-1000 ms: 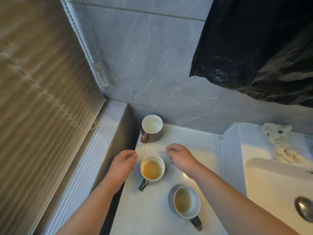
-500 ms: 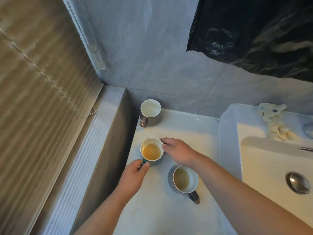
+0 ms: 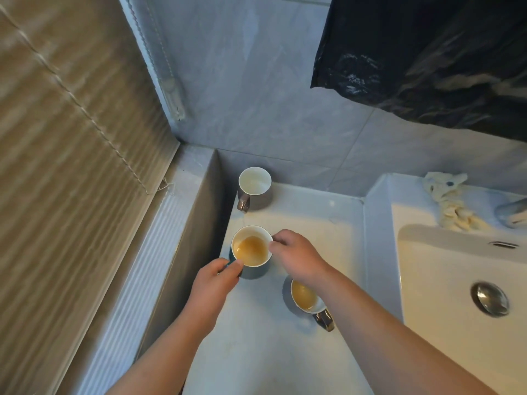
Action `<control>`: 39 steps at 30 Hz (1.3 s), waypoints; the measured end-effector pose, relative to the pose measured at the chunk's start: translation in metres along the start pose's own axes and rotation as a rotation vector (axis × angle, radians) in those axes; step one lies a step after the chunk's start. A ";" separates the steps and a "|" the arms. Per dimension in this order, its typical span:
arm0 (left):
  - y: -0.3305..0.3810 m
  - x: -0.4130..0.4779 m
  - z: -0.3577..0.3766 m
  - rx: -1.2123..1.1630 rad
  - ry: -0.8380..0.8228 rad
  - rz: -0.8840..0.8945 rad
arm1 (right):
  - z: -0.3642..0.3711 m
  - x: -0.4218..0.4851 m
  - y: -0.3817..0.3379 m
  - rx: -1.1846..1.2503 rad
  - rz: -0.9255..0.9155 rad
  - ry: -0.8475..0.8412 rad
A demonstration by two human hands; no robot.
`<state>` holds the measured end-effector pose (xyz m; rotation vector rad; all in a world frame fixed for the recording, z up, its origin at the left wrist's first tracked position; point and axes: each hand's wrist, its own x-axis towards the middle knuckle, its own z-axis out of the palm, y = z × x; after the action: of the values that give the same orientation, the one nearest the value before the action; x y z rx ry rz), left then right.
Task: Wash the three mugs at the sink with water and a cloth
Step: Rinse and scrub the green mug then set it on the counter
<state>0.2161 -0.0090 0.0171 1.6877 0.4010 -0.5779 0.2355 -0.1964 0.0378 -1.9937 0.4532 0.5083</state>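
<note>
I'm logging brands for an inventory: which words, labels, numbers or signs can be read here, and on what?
None can be read.
The teal ceramic mug, the far grey mug, the near grey mug and the black plastic sheet show no print.
The crumpled white cloth has a small blue mark, too blurred to read.

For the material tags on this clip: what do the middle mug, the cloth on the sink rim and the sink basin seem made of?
The middle mug looks like glazed ceramic: glossy white inside, teal outside. The cloth is soft off-white fabric, crumpled in folds; fibre unclear. The sink basin is glossy white, probably ceramic or moulded resin: smooth, with soft reflections.
</note>
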 end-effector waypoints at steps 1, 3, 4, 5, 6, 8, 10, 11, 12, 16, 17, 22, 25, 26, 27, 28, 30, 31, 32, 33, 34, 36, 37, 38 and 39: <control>0.002 -0.004 -0.002 0.000 -0.008 -0.001 | 0.002 -0.007 -0.003 0.003 -0.001 0.024; 0.003 -0.015 -0.003 -0.010 -0.022 -0.004 | 0.006 -0.022 -0.009 0.032 -0.001 0.068; 0.004 -0.022 -0.004 -0.023 -0.025 -0.005 | 0.008 -0.030 -0.011 0.055 -0.007 0.080; 0.003 -0.030 -0.005 -0.037 -0.029 -0.003 | 0.009 -0.039 -0.013 0.084 -0.012 0.088; 0.003 -0.038 -0.006 -0.042 -0.032 0.001 | 0.009 -0.049 -0.014 0.120 -0.011 0.095; 0.004 -0.055 -0.009 -0.042 -0.040 0.018 | 0.006 -0.068 -0.014 0.158 -0.004 0.110; 0.007 -0.073 -0.010 -0.065 -0.074 0.044 | 0.002 -0.089 -0.011 0.193 -0.005 0.110; 0.009 -0.081 -0.010 -0.071 -0.098 0.054 | -0.001 -0.099 -0.008 0.238 -0.007 0.107; 0.011 -0.089 -0.009 -0.073 -0.125 0.060 | -0.003 -0.109 -0.004 0.302 -0.013 0.104; 0.020 -0.112 0.006 0.003 -0.196 0.101 | -0.015 -0.150 0.015 0.535 -0.059 0.122; 0.022 -0.117 0.010 0.046 -0.214 0.116 | -0.019 -0.160 0.019 0.555 -0.074 0.140; 0.033 -0.134 0.033 0.202 -0.327 0.209 | -0.036 -0.195 0.041 0.614 -0.095 0.251; 0.034 -0.139 0.050 0.252 -0.382 0.243 | -0.046 -0.211 0.051 0.639 -0.087 0.322; 0.033 -0.140 0.057 0.254 -0.401 0.249 | -0.049 -0.215 0.055 0.646 -0.079 0.350; 0.034 -0.142 0.065 0.255 -0.418 0.249 | -0.053 -0.220 0.060 0.650 -0.070 0.376; 0.035 -0.144 0.073 0.249 -0.436 0.256 | -0.057 -0.224 0.066 0.658 -0.063 0.400; 0.035 -0.148 0.091 0.228 -0.462 0.271 | -0.066 -0.231 0.076 0.674 -0.045 0.445; 0.034 -0.150 0.100 0.229 -0.475 0.268 | -0.071 -0.236 0.082 0.675 -0.034 0.464; 0.033 -0.151 0.108 0.235 -0.495 0.265 | -0.075 -0.240 0.087 0.675 -0.024 0.480; 0.032 -0.154 0.117 0.246 -0.517 0.265 | -0.080 -0.244 0.093 0.681 -0.016 0.493; 0.032 -0.155 0.125 0.252 -0.536 0.269 | -0.085 -0.248 0.099 0.692 -0.009 0.505; 0.031 -0.160 0.142 0.264 -0.565 0.272 | -0.094 -0.255 0.112 0.711 -0.001 0.524; 0.030 -0.163 0.150 0.275 -0.570 0.276 | -0.099 -0.259 0.119 0.711 0.001 0.532; 0.030 -0.166 0.159 0.291 -0.568 0.286 | -0.104 -0.262 0.126 0.712 0.001 0.538; 0.030 -0.170 0.168 0.301 -0.568 0.297 | -0.111 -0.265 0.134 0.715 0.002 0.544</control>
<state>0.0682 -0.1709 0.1177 1.7317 -0.3554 -0.8878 -0.0390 -0.3274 0.1268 -1.4025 0.8342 -0.2052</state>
